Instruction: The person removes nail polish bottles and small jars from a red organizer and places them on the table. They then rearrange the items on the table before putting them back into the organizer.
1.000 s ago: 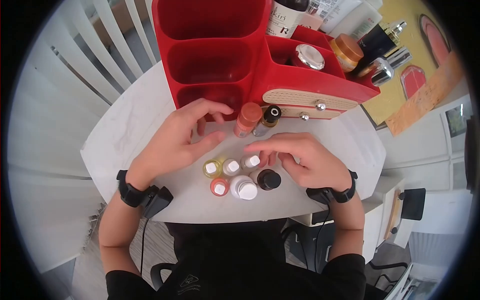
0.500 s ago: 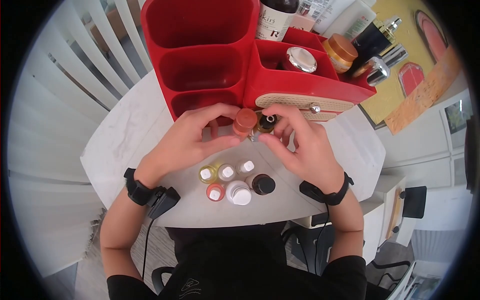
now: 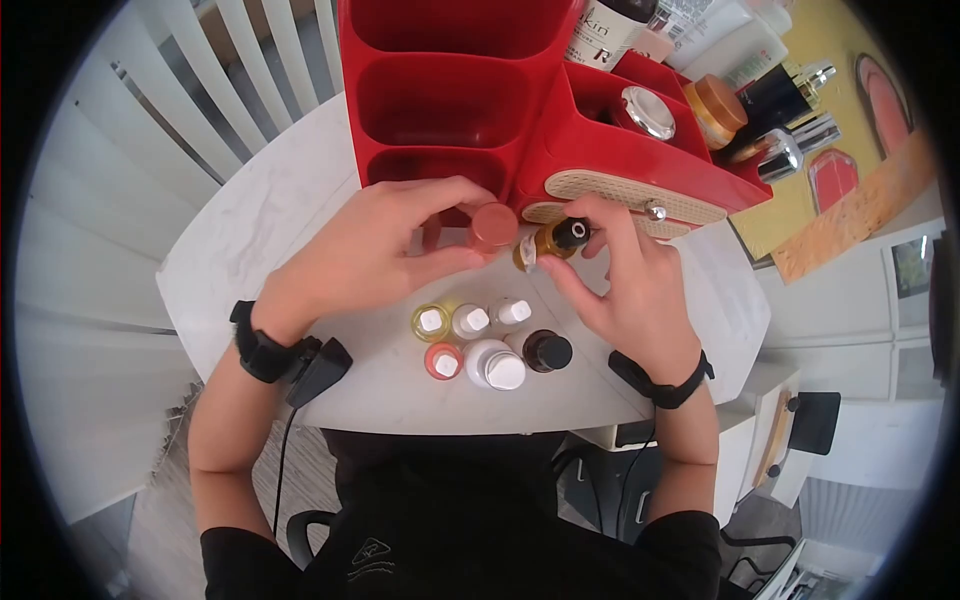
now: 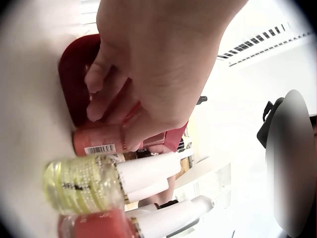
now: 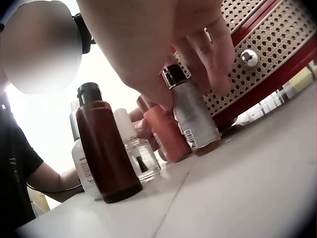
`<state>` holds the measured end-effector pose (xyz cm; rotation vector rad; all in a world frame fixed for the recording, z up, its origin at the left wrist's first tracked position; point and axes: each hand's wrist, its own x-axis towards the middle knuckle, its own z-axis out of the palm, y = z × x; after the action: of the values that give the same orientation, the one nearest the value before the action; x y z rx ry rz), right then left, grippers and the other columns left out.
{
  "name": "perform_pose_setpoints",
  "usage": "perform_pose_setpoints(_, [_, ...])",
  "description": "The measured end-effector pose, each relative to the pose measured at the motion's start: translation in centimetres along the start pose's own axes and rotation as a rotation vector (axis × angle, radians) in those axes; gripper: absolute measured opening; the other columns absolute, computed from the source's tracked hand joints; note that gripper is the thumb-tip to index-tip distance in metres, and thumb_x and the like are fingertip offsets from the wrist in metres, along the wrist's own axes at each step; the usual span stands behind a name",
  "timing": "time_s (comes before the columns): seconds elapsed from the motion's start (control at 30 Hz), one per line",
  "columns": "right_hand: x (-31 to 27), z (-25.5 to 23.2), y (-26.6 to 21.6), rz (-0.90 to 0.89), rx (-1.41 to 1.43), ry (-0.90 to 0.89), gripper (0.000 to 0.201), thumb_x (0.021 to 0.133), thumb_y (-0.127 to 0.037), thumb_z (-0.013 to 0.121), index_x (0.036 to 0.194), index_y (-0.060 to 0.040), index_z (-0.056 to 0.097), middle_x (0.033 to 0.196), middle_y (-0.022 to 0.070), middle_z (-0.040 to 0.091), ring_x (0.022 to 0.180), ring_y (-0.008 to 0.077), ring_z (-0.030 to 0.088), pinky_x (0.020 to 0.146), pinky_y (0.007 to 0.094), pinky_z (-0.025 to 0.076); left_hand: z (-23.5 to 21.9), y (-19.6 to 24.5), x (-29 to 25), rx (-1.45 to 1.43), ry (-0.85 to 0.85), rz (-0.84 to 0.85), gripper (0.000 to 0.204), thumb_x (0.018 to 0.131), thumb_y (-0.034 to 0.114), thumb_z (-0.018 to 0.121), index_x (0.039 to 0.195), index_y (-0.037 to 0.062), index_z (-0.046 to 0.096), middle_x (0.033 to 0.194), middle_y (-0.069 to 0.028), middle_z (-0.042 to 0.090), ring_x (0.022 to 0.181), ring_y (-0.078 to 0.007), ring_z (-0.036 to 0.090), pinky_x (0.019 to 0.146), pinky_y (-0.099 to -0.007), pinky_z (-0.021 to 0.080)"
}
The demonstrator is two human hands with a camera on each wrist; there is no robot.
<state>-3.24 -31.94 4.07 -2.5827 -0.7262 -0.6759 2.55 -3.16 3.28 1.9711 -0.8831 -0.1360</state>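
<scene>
My left hand (image 3: 375,240) holds a coral bottle (image 3: 493,228) by its rounded cap, thumb on the near side. Just right of it, my right hand (image 3: 635,290) pinches a small black-capped bottle (image 3: 548,243) between thumb and index finger. That bottle leans in the right wrist view, its base close over the table, and its label shows a barcode. Nearer the body stand a yellow nail polish bottle (image 4: 81,183), a coral nail polish bottle (image 3: 444,361), two more white-capped little bottles (image 3: 471,319), a white bottle (image 3: 497,366) and a brown black-capped bottle (image 5: 109,148).
Behind the hands stands a red organizer (image 3: 620,160) with open compartments and woven-front drawers with a round knob (image 3: 655,210). A jar (image 3: 648,112), tubes and other bottles fill its right side. White slats (image 3: 190,120) border the left. The marble-look table (image 3: 225,240) has a curved edge.
My right hand has moved from beside the bottle group to the black-capped bottle, which now tilts and stands apart from the coral one. My left hand has reached and gripped the coral bottle.
</scene>
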Motion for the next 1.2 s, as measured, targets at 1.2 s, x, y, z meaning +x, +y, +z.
perform_pose_setpoints(1.2, [0.1, -3.5, 0.3, 0.074, 0.606, -0.447, 0.068, 0.073, 0.0, 0.074, 0.139, -0.0104, 0.067, 0.118, 0.0092, 0.076, 0.093, 0.0265, 0.076, 0.081, 0.0376, 0.064, -3.2, 0.7, -1.8, -0.167, -0.244, -0.063, 0.061, 0.074, 0.0, 0.066, 0.133, 0.0086, 0.077, 0.128, -0.0053, 0.075, 0.111, -0.022, 0.069, 0.086, -0.032, 0.052])
